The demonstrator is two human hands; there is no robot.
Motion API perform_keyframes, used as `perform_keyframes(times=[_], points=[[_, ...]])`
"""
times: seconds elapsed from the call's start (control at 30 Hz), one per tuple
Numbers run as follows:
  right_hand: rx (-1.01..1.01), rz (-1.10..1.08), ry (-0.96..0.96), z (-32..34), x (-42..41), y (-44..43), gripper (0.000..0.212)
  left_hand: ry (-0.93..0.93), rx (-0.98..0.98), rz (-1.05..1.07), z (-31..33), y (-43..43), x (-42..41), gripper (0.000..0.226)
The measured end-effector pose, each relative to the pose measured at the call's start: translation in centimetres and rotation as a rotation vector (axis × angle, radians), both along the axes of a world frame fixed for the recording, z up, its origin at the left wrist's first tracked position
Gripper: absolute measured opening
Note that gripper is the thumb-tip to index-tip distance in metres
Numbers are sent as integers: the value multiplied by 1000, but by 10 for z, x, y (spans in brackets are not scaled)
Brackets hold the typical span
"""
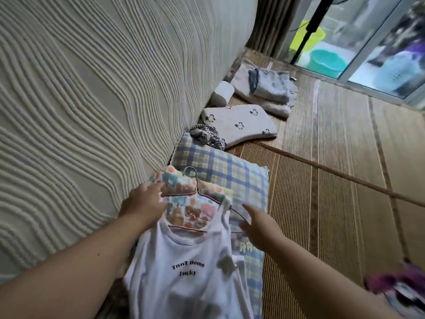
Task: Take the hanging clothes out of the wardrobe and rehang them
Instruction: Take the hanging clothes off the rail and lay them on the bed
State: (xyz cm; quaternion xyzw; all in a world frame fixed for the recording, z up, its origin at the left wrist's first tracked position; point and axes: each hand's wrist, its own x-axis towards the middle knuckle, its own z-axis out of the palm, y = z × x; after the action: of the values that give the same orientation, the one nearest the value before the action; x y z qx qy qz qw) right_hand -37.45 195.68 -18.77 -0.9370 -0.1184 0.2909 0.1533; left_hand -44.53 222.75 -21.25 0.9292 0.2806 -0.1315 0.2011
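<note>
White lettered vest [184,261] on thin wire hanger [196,183] lies between your left hand [142,201] and right hand [257,226], both open-fingered.

- Home bedroom, sleeping area.
- Blue-and-yellow plaid fabric pillow [220,166] and white mouse-print foam pillow [241,125] lie on a brown woven straw mat [333,180].
- Cream ribbed padded wall panel [92,88] alongside.
- Stack of folded grey-white clothes [269,88].
- Sliding glass door [368,54]; teal plastic basin [326,62] beyond it.

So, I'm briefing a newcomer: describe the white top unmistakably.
Find the ribbed cream surface on the left; a checked pillow lies at its foot. Over that pillow lies the white vest on a wire hanger, the only garment with dark lettering.
</note>
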Motion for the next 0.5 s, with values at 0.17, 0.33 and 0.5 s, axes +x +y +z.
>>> perform_keyframes(times=[0.17,0.33,0.5], points=[[12,7,69,5,-36,-36,67,143,-100,-211,-4,-64,-21,60],[-34,-80,8,44,-62,-98,70,129,-84,-499,33,-151,-28,57],[-95,-193,-67,95,-109,-196,65,35,-53,-808,89,-256,-33,57]])
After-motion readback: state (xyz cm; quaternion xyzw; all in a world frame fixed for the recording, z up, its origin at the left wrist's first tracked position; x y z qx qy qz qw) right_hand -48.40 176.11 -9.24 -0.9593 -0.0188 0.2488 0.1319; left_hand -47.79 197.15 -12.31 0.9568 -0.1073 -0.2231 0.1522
